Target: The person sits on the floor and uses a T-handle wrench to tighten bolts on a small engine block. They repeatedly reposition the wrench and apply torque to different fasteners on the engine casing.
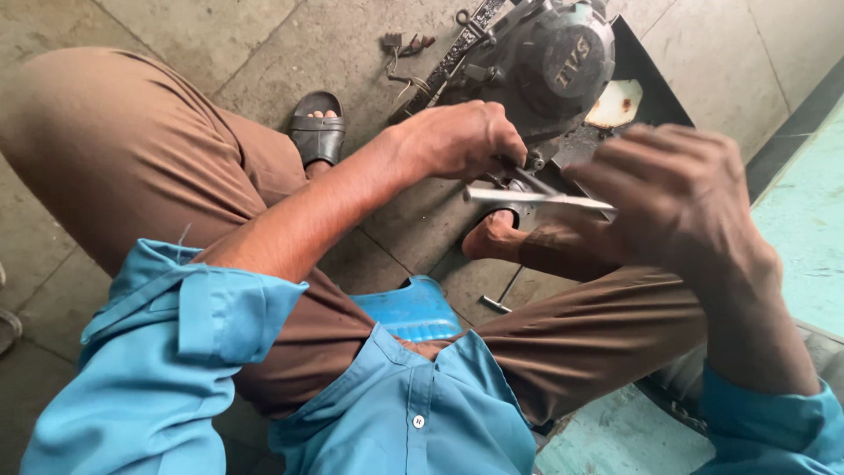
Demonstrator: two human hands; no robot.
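We see our two hands on one engine (545, 62) that sits on the tiled concrete floor (290, 44): our left hand (457, 139) pinches a part at its base, our right hand (677, 198) grips one flat metal tool (536, 197), and one loose bolt (501, 295) lies between our knees.

Grey tiled floor (264, 35), daylit

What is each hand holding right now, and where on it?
The left hand grips a dark tool by its near end, at the engine. The right hand holds the flat metal tool by its right end.
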